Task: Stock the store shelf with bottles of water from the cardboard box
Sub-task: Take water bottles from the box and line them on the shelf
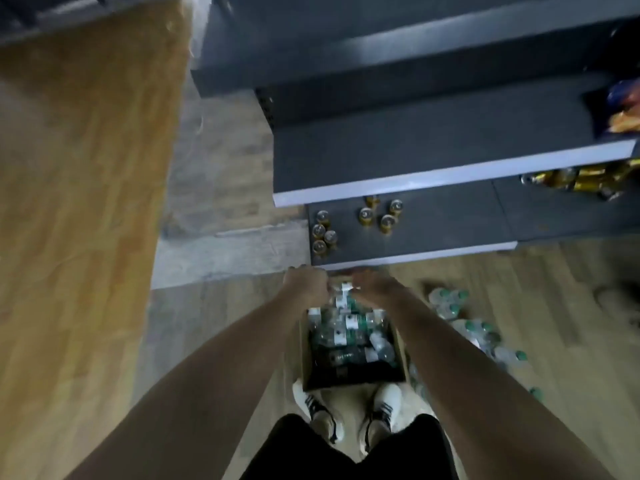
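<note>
Left hand: the left hand (306, 284) reaches down at the far end of the cardboard box (349, 341), its back to the camera. The fingers curl down out of sight, and the blur hides whether they have hold of anything.
Right hand: the right hand (372, 287) sits just beside the left, at the same far end of the box. Its fingers are also turned down and smeared by motion, so I cannot tell how far open they are or what they grasp.
Between the hands: a bottle of water (341, 296) with a white label shows in the gap between the two sets of fingers, touching or almost touching both.
Box: open-topped, on the floor, holding a jumble of water bottles (349, 336) that lie just nearer the person than the fingers.
Shelf: the bottom shelf (450, 223), dark with a pale front edge, lies just beyond the fingertips. Gold cans (375, 214) stand on it, farther out than the hands.
Loose bottles: more green-capped bottles (478, 332) lie on the floor (554, 306), off to the right of the right hand.
Upper shelf: higher and farther out, the upper shelf (381, 150) holds snack packets (623, 112) at its right end.
Feet: white shoes (349, 410) stand at the near end of the box, well back from the fingers.
</note>
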Tool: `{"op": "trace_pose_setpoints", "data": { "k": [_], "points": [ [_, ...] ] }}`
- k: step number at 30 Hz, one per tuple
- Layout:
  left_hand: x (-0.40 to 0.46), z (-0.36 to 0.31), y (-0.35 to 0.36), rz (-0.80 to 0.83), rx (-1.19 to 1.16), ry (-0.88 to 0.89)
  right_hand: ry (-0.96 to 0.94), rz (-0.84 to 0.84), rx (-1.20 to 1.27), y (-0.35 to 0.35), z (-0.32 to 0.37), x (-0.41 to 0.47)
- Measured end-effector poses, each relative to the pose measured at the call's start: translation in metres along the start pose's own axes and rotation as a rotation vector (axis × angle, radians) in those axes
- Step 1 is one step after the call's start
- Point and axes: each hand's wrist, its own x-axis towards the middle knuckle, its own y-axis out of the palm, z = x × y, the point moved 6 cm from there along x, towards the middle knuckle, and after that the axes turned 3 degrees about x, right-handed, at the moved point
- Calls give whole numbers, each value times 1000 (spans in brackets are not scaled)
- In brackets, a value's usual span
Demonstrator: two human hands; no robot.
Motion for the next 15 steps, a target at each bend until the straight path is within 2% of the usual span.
{"op": "trace_pose_setpoints", "data": {
  "k": [9, 15],
  "points": [
    [103, -16, 207, 282, -48, 50, 180, 86, 200, 185, -107, 74],
    [159, -11, 331, 338, -160, 38, 241, 41, 236, 284, -163, 125]
  ]
}}
